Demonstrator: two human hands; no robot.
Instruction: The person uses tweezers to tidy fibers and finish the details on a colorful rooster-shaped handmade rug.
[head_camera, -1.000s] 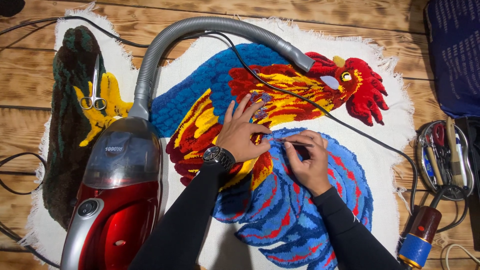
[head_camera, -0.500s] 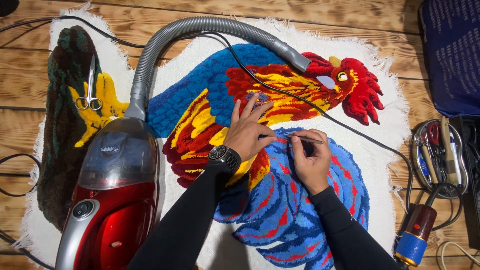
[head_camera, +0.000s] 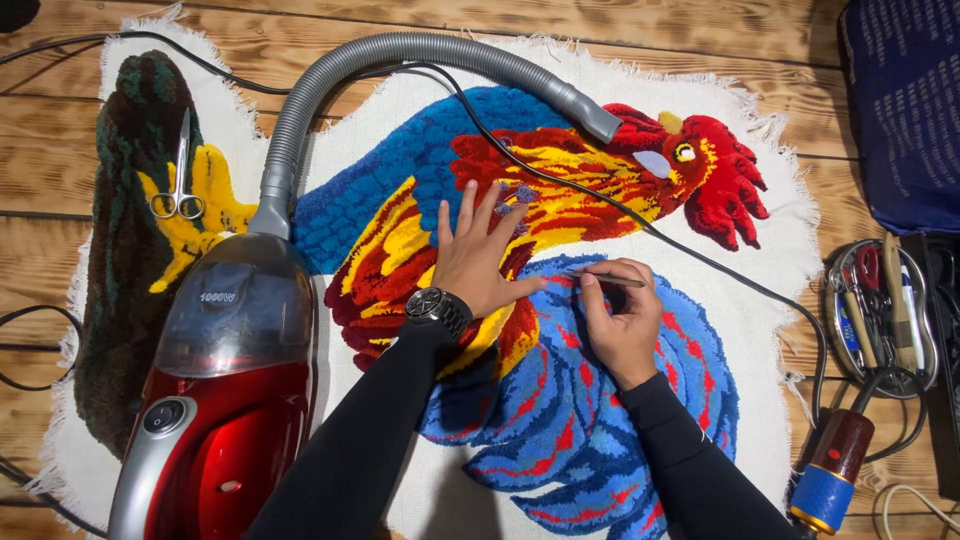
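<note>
A tufted rooster rug (head_camera: 560, 420) in blue, red and yellow lies on white backing cloth over the wooden floor. My left hand (head_camera: 480, 255), with a dark wristwatch, rests flat and spread on the red and yellow pile at the rug's middle. My right hand (head_camera: 622, 318) pinches a thin dark tool (head_camera: 612, 279) whose tip lies on the blue and red pile just right of my left hand. Both arms wear black sleeves.
A red canister vacuum (head_camera: 215, 400) sits on the rug at left; its grey hose (head_camera: 400, 55) arcs to the rooster's head. Scissors (head_camera: 178, 170) lie on the yellow foot. A black cord crosses the rug. A round metal tray (head_camera: 885, 320) of tools and a blue-ended handheld tool (head_camera: 830, 480) lie at right.
The view has shifted slightly. My left hand has spread flatter on the pile, and my right hand with the thin tool has edged along the blue area.
</note>
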